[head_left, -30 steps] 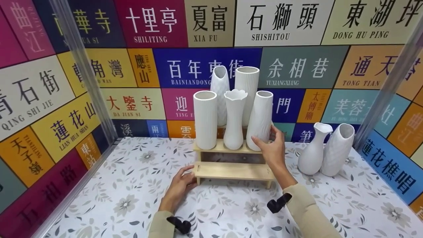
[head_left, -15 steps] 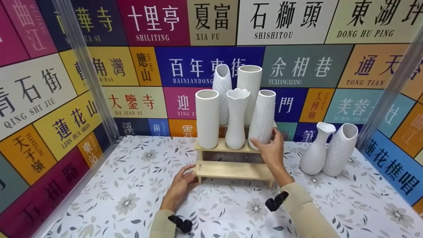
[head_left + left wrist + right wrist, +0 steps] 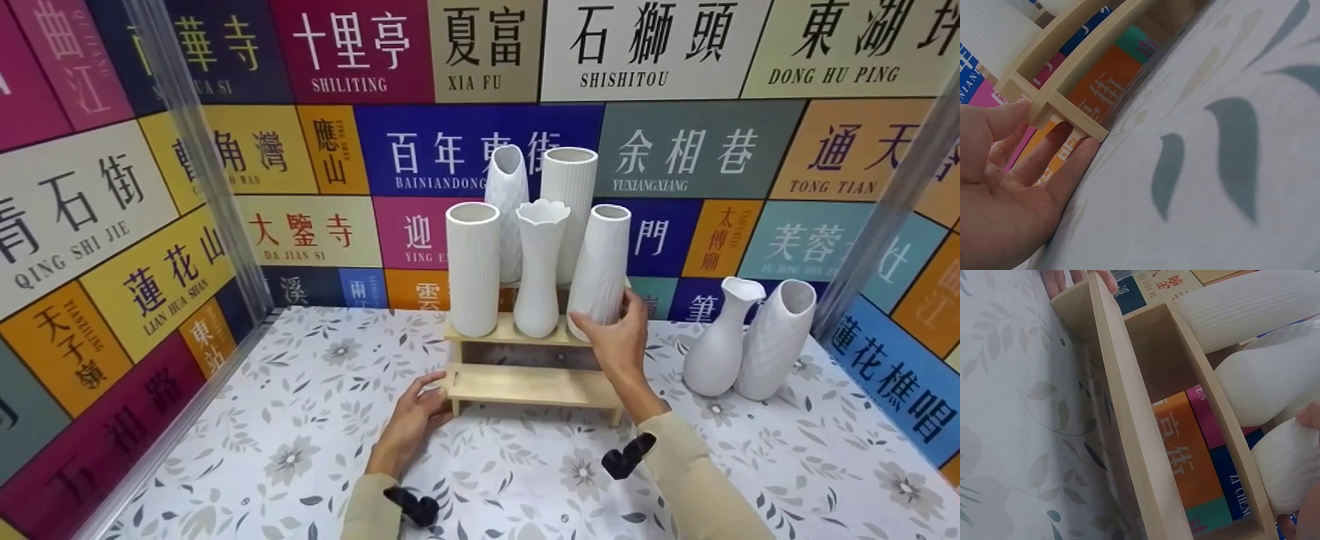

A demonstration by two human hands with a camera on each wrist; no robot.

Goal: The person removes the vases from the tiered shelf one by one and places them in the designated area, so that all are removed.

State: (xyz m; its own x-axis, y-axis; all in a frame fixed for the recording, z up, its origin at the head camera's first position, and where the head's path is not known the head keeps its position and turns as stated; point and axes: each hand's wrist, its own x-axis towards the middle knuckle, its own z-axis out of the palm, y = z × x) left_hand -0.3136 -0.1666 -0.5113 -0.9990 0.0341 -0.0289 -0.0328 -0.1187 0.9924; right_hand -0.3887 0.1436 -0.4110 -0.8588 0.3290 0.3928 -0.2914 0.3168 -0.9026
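My right hand (image 3: 621, 337) holds a white tapered vase (image 3: 600, 262) low on its body, thumb on the near side and fingers behind. This vase stands at the right end of the upper step of a light wooden stand (image 3: 536, 384). My left hand (image 3: 411, 412) grips the left end of the lower step, with the thumb at the board and fingers by the leg (image 3: 1075, 115). Beside the tapered vase stand a scalloped-rim vase (image 3: 538, 277) and a ribbed cylinder vase (image 3: 472, 277). Part of the tapered vase's base is hidden by my thumb.
Behind the front row rise a slant-cut vase (image 3: 508, 195) and a wide ribbed vase (image 3: 574, 180). On the floral tablecloth (image 3: 300, 390) to the right are a flared-neck vase (image 3: 716, 352) and a diamond-textured vase (image 3: 776, 345). Walls with colourful signs (image 3: 697, 150) enclose the table.
The head view has shifted slightly. The tapered vase in my right hand sits a touch further right from the scalloped one. My left hand stays at the stand's end.
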